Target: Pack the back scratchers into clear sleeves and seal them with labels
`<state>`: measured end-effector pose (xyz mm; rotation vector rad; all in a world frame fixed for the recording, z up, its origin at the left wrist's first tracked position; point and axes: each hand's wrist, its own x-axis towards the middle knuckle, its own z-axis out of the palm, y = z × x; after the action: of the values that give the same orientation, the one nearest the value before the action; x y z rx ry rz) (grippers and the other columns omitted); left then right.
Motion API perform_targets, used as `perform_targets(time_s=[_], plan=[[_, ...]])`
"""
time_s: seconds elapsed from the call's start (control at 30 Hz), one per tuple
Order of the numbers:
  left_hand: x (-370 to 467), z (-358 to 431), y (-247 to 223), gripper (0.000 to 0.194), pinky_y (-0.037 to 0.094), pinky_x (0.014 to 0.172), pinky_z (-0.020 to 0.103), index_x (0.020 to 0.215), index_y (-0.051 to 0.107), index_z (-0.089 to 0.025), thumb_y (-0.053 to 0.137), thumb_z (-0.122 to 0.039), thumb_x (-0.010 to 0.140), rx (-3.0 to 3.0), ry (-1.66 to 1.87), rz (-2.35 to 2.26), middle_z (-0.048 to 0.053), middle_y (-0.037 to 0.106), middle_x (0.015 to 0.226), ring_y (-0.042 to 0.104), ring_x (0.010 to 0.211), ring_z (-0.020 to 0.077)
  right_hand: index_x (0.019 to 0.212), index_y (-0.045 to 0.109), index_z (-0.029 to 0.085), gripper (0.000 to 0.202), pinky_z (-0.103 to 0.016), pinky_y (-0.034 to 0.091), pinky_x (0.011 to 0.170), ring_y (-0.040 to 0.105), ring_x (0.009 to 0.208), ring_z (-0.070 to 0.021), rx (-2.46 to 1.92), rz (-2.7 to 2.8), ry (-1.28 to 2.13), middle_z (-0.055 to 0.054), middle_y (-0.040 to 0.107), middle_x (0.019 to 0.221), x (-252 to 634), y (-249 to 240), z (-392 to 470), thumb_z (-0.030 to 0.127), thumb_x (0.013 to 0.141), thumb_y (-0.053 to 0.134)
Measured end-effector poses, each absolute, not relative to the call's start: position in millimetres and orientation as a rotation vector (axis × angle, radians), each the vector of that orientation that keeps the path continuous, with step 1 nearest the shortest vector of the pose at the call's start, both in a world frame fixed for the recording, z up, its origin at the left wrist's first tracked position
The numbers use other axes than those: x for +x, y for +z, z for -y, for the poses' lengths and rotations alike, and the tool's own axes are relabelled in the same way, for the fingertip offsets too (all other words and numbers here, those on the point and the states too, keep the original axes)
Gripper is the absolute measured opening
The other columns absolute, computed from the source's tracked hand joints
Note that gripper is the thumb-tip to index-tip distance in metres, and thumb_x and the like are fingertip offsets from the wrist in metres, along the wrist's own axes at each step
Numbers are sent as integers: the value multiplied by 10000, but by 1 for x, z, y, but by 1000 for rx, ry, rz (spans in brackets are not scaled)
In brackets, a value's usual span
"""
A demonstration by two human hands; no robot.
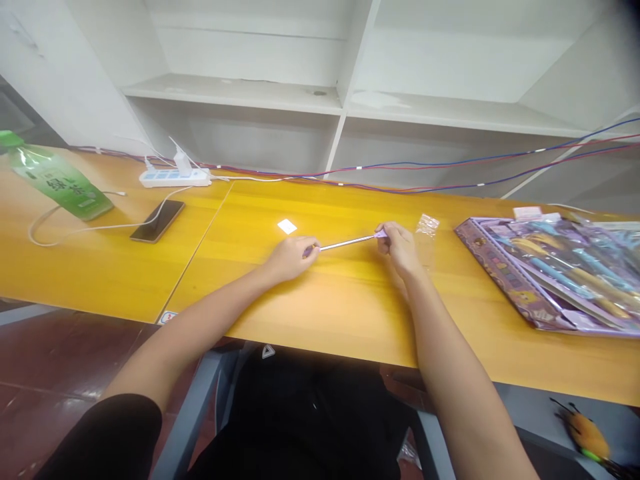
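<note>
A thin silver rod with purple ends point(347, 244) spans the gap between my two hands, a little above or on the table; which of the two I cannot tell. My left hand point(293, 258) is closed round its left end, where a purple part shows between the fingers. At the other end, my right hand point(397, 247) pinches the purple tip. Beyond my left hand lies a small white card point(287, 227). A crumpled clear plastic wrapper point(427, 225) rests just past my right hand.
A purple box point(505, 280) of plastic-wrapped items stands on the right of the wooden table point(320, 313). Leftward are a green-labelled bottle point(60, 180), a phone point(158, 221) with a cable across it, and a power strip point(175, 177). Cables point(400, 165) run along the back.
</note>
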<state>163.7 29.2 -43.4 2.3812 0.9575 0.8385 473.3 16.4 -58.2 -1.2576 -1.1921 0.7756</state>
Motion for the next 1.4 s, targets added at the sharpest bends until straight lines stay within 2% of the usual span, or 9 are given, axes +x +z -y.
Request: perform_targets(time_s=[0.4,0.63,1.0,1.13,1.2,1.3,1.4], plan=[[164,-20,-38,222,486,782,299,1018,741,-199,531,-267,997,2399,852,-924,45,772,929,685,817,175,855,655,243,396,-242,382,491,423,547,-114,-1041,1144,888,30,463,659,471,-54,-13,623,860,768],[167,-16,-39,191,507,783,304,992,739,-213,561,-281,986,2311,885,-984,45,776,912,706,819,180,832,628,244,397,-246,455,545,445,586,-116,-1066,1060,908,14,498,731,461,-39,-5,609,841,787],[168,-16,-45,212,529,835,322,1037,707,-194,515,-282,1028,2375,861,-927,72,770,978,709,865,188,879,681,243,375,-230,438,555,476,606,-111,-988,1204,955,13,526,729,447,-44,-1,603,874,790],[166,-16,-41,196,537,840,325,1048,703,-200,531,-287,1017,2369,871,-916,71,772,994,712,880,190,882,686,241,414,-233,434,545,490,600,-114,-1042,1233,919,12,538,717,448,-43,-1,645,865,776],[163,-22,-36,164,543,805,307,1035,702,-201,572,-290,986,2297,933,-924,65,769,993,707,830,172,871,687,238,441,-234,415,520,476,584,-116,-1102,1252,871,12,535,695,449,-41,-1,670,854,769],[156,-38,-27,165,518,619,265,996,687,-191,588,-313,947,1970,1057,-961,54,753,973,658,622,121,837,674,231,451,-223,315,452,376,515,-97,-1148,1248,818,34,473,628,449,-39,0,673,858,757],[149,-55,-23,208,476,501,250,927,657,-182,535,-350,932,1555,1175,-928,35,709,838,629,523,119,801,651,223,439,-224,254,431,321,485,-89,-1197,1260,839,54,410,577,443,-41,0,644,869,752]])
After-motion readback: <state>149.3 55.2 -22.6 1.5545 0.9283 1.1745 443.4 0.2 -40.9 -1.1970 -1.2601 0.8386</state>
